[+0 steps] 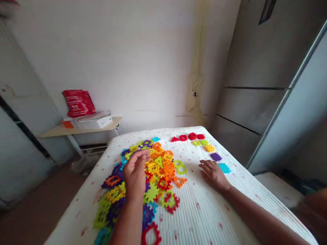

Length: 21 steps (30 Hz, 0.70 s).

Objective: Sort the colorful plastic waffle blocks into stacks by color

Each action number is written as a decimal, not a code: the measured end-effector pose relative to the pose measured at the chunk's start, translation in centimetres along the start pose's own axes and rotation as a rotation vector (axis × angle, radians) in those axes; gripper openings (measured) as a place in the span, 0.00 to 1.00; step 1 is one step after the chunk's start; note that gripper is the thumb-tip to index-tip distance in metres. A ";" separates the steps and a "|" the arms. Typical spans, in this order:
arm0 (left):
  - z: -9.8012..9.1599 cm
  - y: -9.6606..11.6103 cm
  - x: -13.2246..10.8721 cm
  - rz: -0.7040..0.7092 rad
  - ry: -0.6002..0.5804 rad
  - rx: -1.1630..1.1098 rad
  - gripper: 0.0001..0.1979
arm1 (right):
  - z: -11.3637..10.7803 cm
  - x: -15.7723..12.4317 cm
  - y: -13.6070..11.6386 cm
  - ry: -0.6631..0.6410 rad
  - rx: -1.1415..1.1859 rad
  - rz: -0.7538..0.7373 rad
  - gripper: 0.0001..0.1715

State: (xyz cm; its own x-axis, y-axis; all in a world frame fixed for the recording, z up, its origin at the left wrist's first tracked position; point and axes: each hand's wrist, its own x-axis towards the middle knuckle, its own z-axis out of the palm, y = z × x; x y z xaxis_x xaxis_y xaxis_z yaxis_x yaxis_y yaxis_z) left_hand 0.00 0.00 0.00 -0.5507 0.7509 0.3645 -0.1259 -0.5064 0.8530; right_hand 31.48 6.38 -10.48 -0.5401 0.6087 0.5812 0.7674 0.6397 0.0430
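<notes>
A heap of flat plastic interlocking pieces (158, 166) in orange, yellow, green, purple, blue and red lies on the white ribbed cover (199, 217). My left hand (135, 173) hovers over the heap with its fingers curled down onto the orange and yellow pieces; whether it holds one is hidden. My right hand (212, 173) rests flat on the cover with fingers stretched out, just left of a cyan piece (224, 167). Sorted apart at the far right lie red pieces (190, 137), green pieces (200, 142), a yellow piece (209, 148) and a purple piece (216, 156).
A small wooden side table (76, 129) stands at the back left with a red bag (78, 102) and a white box (93, 121) on it. A white wall is behind, grey cabinet panels (258, 85) to the right. The brown floor (33, 207) lies beyond the left edge.
</notes>
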 end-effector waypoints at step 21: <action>-20.8 -4.2 6.5 -0.223 0.331 0.955 0.17 | 7.2 15.2 -3.2 -0.145 0.300 0.271 0.18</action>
State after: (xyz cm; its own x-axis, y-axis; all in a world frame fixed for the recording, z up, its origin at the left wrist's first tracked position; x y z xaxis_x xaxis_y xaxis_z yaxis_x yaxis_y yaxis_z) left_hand -20.17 -1.83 -9.00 -0.8127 0.5590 0.1642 0.3748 0.2859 0.8819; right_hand 18.32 16.96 -7.67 -0.3921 0.8196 0.4178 0.7651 0.5427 -0.3466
